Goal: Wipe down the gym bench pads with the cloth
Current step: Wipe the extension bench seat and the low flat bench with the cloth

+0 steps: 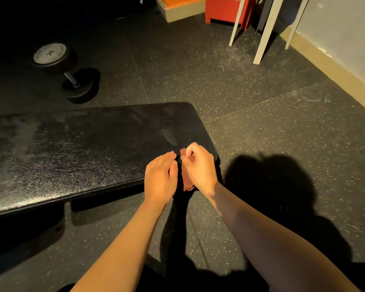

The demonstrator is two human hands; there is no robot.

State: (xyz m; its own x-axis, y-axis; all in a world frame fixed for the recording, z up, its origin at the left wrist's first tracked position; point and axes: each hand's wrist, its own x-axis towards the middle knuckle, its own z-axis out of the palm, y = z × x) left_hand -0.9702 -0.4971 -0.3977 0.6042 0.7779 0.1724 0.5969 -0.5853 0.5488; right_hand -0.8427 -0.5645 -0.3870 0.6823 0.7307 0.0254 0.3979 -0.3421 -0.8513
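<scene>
Reddish-brown cloth [187,183] is hanging bunched between my two hands at the centre of the frame, just over the near right corner of the black bench pad [82,144]. My right hand [200,168] is pinching its upper edge with curled fingers. My left hand [160,178] is lying close against it with its fingers narrowly bent, and I cannot tell whether it is gripping the fabric or only touching it.

I am reading this as the readying step: the cloth is not yet pressing on the pad. To do it well, I am planning to spread the wad into a flat fold under one palm and set it down at this rounded end. From there I would be working in long overlapping strokes toward the left of the frame, where pale smears are showing on the textured vinyl. A bunched cloth would likely be touching at only a few points and pushing grime about.

Along the top edge, an orange-topped box [178,7] and a red cabinet [227,9] are standing on the speckled rubber floor [261,144]; I cannot tell what either is holding. A dumbbell [65,70] is lying at upper left, beyond the pad
</scene>
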